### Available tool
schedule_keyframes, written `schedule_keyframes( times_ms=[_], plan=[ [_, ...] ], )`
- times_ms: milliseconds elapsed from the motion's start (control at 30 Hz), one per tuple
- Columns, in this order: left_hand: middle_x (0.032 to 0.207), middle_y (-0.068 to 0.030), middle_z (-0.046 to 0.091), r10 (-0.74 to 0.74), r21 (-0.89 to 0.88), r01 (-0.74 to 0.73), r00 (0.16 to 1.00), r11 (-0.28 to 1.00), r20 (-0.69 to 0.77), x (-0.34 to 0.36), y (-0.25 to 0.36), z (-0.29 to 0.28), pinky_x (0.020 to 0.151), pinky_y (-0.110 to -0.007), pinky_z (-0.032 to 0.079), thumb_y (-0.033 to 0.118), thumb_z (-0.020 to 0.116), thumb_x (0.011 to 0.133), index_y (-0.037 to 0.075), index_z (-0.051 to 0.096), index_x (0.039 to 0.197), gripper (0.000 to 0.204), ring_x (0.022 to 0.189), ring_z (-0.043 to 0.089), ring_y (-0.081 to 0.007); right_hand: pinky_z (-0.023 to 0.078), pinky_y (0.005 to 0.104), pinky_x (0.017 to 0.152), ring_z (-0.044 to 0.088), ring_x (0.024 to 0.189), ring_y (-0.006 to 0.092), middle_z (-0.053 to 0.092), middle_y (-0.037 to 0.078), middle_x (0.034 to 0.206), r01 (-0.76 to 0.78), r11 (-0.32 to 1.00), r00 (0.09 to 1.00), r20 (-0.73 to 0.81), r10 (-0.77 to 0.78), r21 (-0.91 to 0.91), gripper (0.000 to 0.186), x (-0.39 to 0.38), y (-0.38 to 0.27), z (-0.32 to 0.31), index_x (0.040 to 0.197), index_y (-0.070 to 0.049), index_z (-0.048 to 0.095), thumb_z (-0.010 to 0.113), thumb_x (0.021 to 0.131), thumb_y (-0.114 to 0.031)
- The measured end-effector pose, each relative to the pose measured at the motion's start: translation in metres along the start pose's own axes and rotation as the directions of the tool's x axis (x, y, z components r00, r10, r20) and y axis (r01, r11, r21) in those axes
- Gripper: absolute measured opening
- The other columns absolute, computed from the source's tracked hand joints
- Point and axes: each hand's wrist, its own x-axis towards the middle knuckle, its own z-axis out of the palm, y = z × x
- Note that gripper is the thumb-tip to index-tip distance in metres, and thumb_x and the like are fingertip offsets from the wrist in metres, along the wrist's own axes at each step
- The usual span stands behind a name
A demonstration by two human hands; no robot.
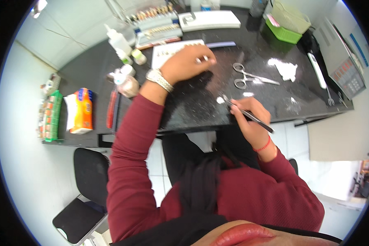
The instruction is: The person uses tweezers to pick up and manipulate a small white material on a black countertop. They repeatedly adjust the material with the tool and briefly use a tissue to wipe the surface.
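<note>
Gripping the tool [263, 124] in the right hand [252, 128] with a narrow, pen-like pinch, tip close to the white bit [220, 100] on the desk [192, 105]. Cannot tell the left hand [186, 64]'s grip, beside the white board [157, 62]. Best to brace the wrist and guide lightly.

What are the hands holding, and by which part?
The right hand pinches a slim tool near its tip. Whether the left hand holds anything, I can't tell.

Left hand [186, 63] seemingly curled (palm hidden), right hand [251, 127] pinching
</note>
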Motion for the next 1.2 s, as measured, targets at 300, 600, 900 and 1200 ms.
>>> schedule_keyframes(
  times_ms=[300,600,900,1200],
  plan=[
    [0.094,-0.0049,0.068,-0.025,-0.027,0.026,0.999,0.999,0.028,0.007,0.014,-0.001,0.07,-0.029,0.052,0.022,0.062,0.094,0.006,0.069,0.099,0.018,0.082,0.065,-0.0156,0.052,0.0296,0.072,0.069,0.084,0.0208,0.069,0.014,0.092,-0.083,0.971,0.982,-0.148,0.119,0.226,0.014,-0.004,-0.003,-0.021,0.088,0.0,0.058,0.071,0.082,0.003],
    [0.093,-0.0064,0.066,-0.017,-0.07,0.019,1.0,0.997,0.023,0.01,0.015,0.003,0.072,-0.027,0.051,0.016,0.064,0.093,0.003,0.069,0.097,0.014,0.08,0.063,-0.0157,0.055,0.0302,0.086,0.067,0.095,0.0211,0.065,0.017,0.111,-0.067,0.974,0.754,-0.629,0.191,0.216,0.014,-0.011,0.024,-0.136,0.103,0.002,0.057,0.065,0.091,0.002],
    [0.094,-0.0079,0.067,-0.049,-0.002,0.049,0.999,0.999,-0.003,0.015,0.036,0.008,0.073,-0.025,0.051,0.005,0.063,0.091,-0.001,0.069,0.097,0.01,0.081,0.065,-0.0144,0.051,0.029,0.091,0.067,0.096,0.0179,0.067,0.015,0.109,-0.189,0.837,0.624,-0.595,0.506,0.513,0.011,-0.059,0.057,-0.201,0.099,0.0,0.062,0.066,0.092,-0.007],
    [0.095,-0.0112,0.069,0.055,0.227,-0.054,0.998,0.972,0.002,0.019,0.055,0.007,0.081,-0.032,0.05,0.003,0.065,0.089,-0.001,0.07,0.095,0.009,0.088,0.065,-0.0218,0.054,0.0257,0.076,0.07,0.085,0.0144,0.071,0.012,0.098,-0.377,0.847,0.791,-0.345,0.505,0.375,0.004,-0.056,0.077,-0.186,0.092,0.001,0.061,0.064,0.09,-0.001]
  ],
)
